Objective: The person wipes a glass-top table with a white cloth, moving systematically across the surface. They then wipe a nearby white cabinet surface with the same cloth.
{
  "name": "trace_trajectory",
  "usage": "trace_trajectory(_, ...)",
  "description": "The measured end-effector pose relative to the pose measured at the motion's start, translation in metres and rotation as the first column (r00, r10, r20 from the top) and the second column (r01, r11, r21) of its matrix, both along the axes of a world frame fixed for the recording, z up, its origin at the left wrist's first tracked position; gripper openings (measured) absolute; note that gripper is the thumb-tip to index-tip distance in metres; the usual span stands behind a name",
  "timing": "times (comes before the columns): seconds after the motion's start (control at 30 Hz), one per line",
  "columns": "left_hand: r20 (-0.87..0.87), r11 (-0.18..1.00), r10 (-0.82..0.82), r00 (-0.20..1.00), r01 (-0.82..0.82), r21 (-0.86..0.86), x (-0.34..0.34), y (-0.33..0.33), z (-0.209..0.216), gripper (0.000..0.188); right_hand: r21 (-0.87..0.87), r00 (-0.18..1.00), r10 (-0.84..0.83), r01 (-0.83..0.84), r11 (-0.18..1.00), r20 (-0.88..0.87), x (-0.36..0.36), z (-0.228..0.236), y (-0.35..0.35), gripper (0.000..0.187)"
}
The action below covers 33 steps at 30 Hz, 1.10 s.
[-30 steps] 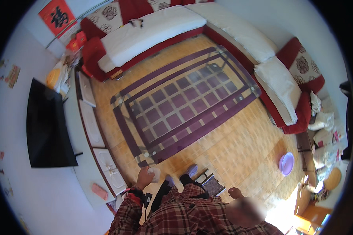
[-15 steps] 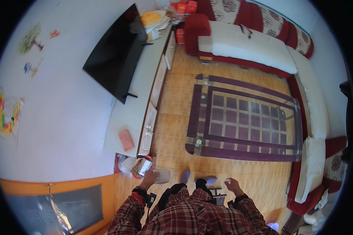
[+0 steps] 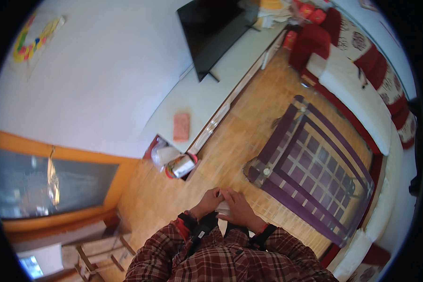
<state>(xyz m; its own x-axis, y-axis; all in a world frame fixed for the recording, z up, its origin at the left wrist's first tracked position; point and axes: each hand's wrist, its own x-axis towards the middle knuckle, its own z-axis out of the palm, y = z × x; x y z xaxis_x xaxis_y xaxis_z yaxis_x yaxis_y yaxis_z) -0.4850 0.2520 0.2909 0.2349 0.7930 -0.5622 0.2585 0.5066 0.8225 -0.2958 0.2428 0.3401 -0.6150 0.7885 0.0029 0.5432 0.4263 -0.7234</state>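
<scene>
My left hand (image 3: 208, 203) and my right hand (image 3: 240, 210) meet in front of my body, fingers closed and fingertips touching. Between them is a small pale, partly see-through piece (image 3: 223, 208), mostly covered by the fingers; its kind I cannot make out. Ahead and to the left stands a bin (image 3: 194, 157) with a red rim, and a silvery packet (image 3: 181, 166) lies on it. Next to it is a clear plastic bag (image 3: 160, 155). A pink folded, cloth-like bundle (image 3: 181, 127) lies on the near end of the long pale cabinet (image 3: 211, 101).
A black television (image 3: 216, 35) stands on the cabinet. To the right is a glass-topped coffee table (image 3: 277, 181) with purple bands, and beyond it a red and white sofa (image 3: 350, 91). An orange-framed door (image 3: 127, 176) and a wooden stool (image 3: 87, 257) are at left.
The view has turned left. My right hand, apart and away from my left before, has come over to it. The pale piece beside my left hand is now between both.
</scene>
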Motion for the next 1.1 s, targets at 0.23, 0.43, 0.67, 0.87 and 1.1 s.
trace_trajectory(0.23, 0.171, 0.712, 0.674, 0.719, -0.571, -0.408, -0.022, -0.072, -0.037, 0.019, -0.225, 0.956, 0.219, -0.261, 0.939, -0.195, -0.019, -0.039, -0.011, 0.081)
trace_trajectory(0.43, 0.183, 0.568, 0.784, 0.594, -0.567, -0.597, -0.05, -0.116, -0.071, 0.039, -0.492, 0.936, 0.327, -0.349, 0.798, -0.134, -0.042, -0.071, 0.004, 0.065)
trace_trajectory(0.67, 0.008, 0.63, 0.71, 0.704, -0.63, -0.455, -0.122, -0.164, -0.106, 0.036, -0.372, 0.958, -0.081, 0.183, 0.91, 0.274, -0.086, -0.145, 0.084, 0.04)
trace_trajectory(0.87, 0.111, 0.527, 0.811, 0.574, -0.636, -0.564, -0.204, -0.171, -0.124, 0.048, -0.207, 0.917, -0.247, 0.32, 0.924, 0.314, -0.172, -0.171, 0.076, 0.039)
trace_trajectory(1.1, -0.199, 0.535, 0.747, 0.635, -0.751, -0.386, -0.245, -0.133, -0.17, 0.036, -0.566, 0.991, 0.123, -0.135, 0.813, -0.059, -0.302, -0.177, -0.08, 0.052)
